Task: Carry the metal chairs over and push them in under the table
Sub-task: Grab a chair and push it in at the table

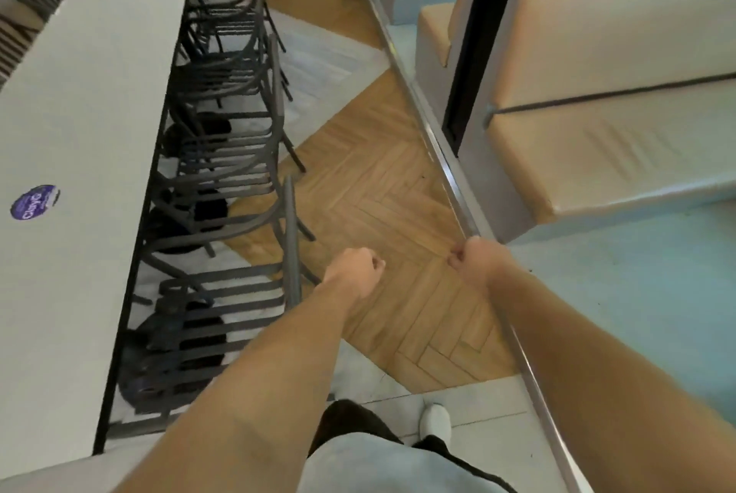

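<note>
Chairs [223, 182] of dark metal stand in a row along the long white table [79, 126], seats tucked under its black-framed edge, backrests out toward the aisle. We count at least four; the far ones blur together. A round purple sticker [34, 202] sits on the tabletop, near its edge away from the chairs.

Floor beside the table: pale grey tile under the chairs, then a band of wood herringbone [382, 213]. Past the herringbone from the table, a metal strip [450, 178] borders a light blue floor, where a tan cushioned bench [613, 110] stands, well apart from the table.

Our left hand [352, 267] is curled into a fist and holds nothing; it hangs just beside the top rail of the nearest chair, not touching it as far as we can tell. Our right hand [476, 259] is also curled closed and empty, over the metal strip, farther from the table than the left hand. Both forearms reach forward, bare. Below, a white shoe [435, 419] stands on grey tile.
</note>
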`<action>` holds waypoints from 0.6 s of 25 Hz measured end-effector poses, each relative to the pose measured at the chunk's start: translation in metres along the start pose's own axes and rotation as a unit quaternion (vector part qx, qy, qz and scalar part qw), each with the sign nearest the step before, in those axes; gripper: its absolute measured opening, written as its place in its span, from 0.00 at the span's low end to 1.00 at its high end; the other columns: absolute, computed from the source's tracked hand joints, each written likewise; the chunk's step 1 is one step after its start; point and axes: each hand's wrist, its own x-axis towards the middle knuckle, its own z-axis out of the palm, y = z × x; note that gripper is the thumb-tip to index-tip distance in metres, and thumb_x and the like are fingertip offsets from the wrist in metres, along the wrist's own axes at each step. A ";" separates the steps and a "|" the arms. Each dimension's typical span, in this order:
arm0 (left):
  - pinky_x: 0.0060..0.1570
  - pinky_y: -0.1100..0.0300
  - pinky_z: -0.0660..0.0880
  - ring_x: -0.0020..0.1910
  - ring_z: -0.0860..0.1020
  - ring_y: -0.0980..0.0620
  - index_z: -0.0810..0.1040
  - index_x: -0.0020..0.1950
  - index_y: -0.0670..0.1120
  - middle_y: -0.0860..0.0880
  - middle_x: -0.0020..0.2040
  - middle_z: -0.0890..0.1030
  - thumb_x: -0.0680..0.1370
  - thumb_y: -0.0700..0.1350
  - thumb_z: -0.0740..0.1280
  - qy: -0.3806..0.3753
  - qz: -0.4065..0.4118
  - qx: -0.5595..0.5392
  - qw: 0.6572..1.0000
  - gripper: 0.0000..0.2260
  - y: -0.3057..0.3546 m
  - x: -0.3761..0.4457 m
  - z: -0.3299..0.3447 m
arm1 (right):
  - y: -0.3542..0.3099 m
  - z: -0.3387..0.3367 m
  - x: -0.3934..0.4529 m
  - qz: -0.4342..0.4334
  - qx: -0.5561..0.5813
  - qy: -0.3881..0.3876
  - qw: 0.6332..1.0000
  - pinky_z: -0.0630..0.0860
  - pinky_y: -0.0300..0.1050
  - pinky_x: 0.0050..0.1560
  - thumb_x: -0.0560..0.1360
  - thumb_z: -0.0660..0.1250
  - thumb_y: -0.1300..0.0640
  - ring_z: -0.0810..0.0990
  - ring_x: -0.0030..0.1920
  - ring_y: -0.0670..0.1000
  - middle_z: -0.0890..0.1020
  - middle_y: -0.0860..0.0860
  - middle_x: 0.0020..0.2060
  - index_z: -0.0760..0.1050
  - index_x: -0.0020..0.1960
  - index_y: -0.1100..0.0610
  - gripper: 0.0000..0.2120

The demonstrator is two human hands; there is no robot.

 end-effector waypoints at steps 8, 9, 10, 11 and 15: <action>0.44 0.55 0.77 0.44 0.80 0.46 0.82 0.59 0.49 0.48 0.47 0.84 0.85 0.52 0.59 0.075 -0.137 -0.073 0.985 0.14 -0.020 0.004 -0.009 | -0.048 -0.026 0.081 -0.138 -0.048 -0.046 0.988 0.79 0.53 0.56 0.82 0.62 0.43 0.82 0.53 0.59 0.85 0.57 0.53 0.82 0.60 0.55 0.19; 0.43 0.55 0.76 0.42 0.79 0.46 0.81 0.58 0.49 0.48 0.46 0.83 0.86 0.52 0.58 0.086 -0.151 -0.080 0.982 0.14 -0.028 0.006 -0.016 | -0.062 -0.028 0.090 -0.151 -0.061 -0.051 0.985 0.80 0.53 0.56 0.82 0.62 0.43 0.82 0.54 0.60 0.85 0.57 0.53 0.83 0.60 0.55 0.19; 0.42 0.54 0.77 0.41 0.79 0.46 0.81 0.58 0.49 0.48 0.45 0.82 0.86 0.52 0.58 0.101 -0.162 -0.091 0.977 0.14 -0.038 0.009 -0.023 | -0.077 -0.029 0.099 -0.165 -0.072 -0.052 0.982 0.80 0.53 0.57 0.82 0.61 0.43 0.82 0.54 0.60 0.85 0.57 0.54 0.83 0.60 0.54 0.19; 0.43 0.53 0.78 0.43 0.80 0.46 0.81 0.59 0.49 0.48 0.47 0.83 0.86 0.52 0.58 0.119 -0.172 -0.109 0.972 0.14 -0.050 0.012 -0.029 | -0.094 -0.031 0.108 -0.180 -0.078 -0.052 0.979 0.79 0.53 0.57 0.82 0.61 0.43 0.82 0.55 0.60 0.85 0.57 0.54 0.83 0.60 0.54 0.19; 0.51 0.50 0.80 0.50 0.81 0.46 0.81 0.63 0.50 0.48 0.55 0.83 0.85 0.52 0.59 0.165 -0.198 -0.173 0.951 0.14 -0.098 0.017 -0.043 | -0.164 -0.037 0.135 -0.248 -0.098 -0.061 0.962 0.79 0.52 0.58 0.82 0.61 0.44 0.82 0.57 0.59 0.85 0.55 0.55 0.82 0.61 0.52 0.17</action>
